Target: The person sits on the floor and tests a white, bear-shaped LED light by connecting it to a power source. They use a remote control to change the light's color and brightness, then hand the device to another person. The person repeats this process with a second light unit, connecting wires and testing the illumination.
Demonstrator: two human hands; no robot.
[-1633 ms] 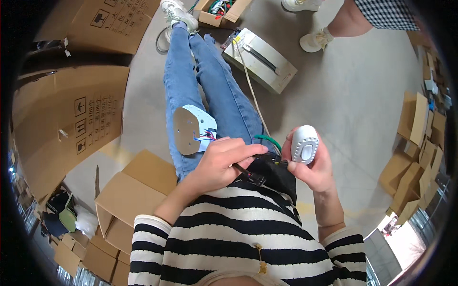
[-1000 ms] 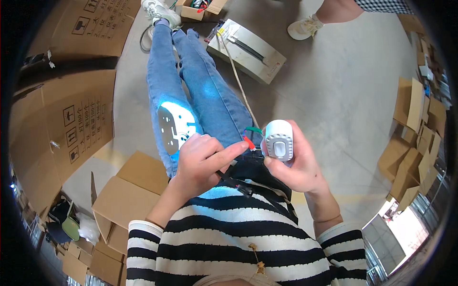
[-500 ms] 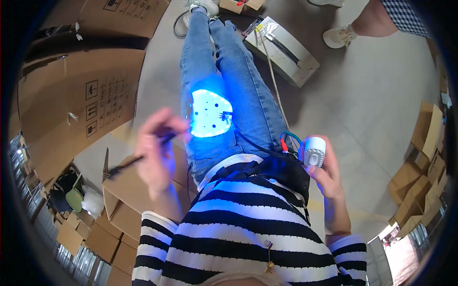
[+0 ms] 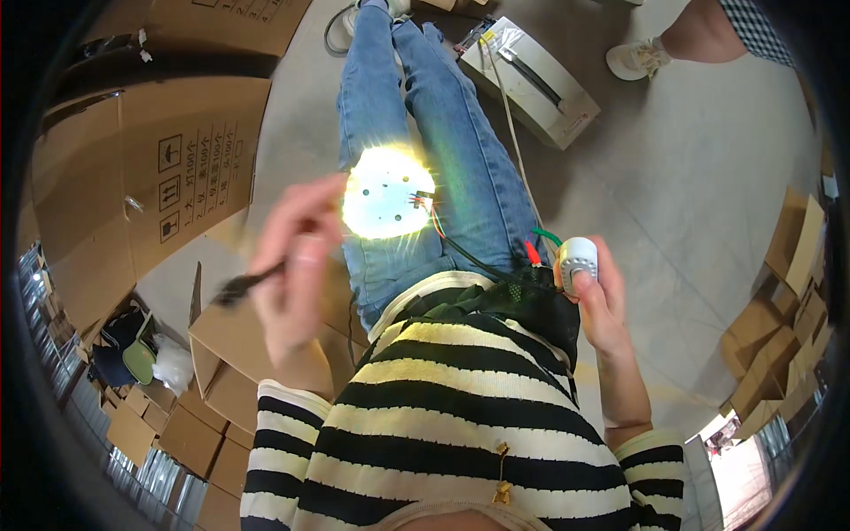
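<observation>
The LED panel (image 4: 386,202) flips from blue to yellow-white: it's powered! Left hand (image 4: 297,270), blurred, pinches a black cable (image 4: 239,288); right hand (image 4: 606,305) grips a white controller (image 4: 580,253), thumb on top.

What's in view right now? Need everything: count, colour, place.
Lit panel: 1, glowing yellow-white, on thighs
Panel wires: several, mixed colours, from panel toward waist
Control unit: 1, white, in right hand
Black lead: 1, blurred, in left hand
Clip: 1, red, beside control unit
Metal case: 1, off-white, floor ahead
Cable: 1, pale, from case toward lap
Large cartons: at least 2, brown, left
Smaller cartons: many, brown, lower left and right edge
Plastic bag: 1, whitish, lower left
Co-worker's shoe: 1 clear, pale, upper right
Jeans: 1 pair, blue, person's legs
Top: 1, black-and-white stripes, person's torso
Person's hands: 2, left beside panel, right on control unit
</observation>
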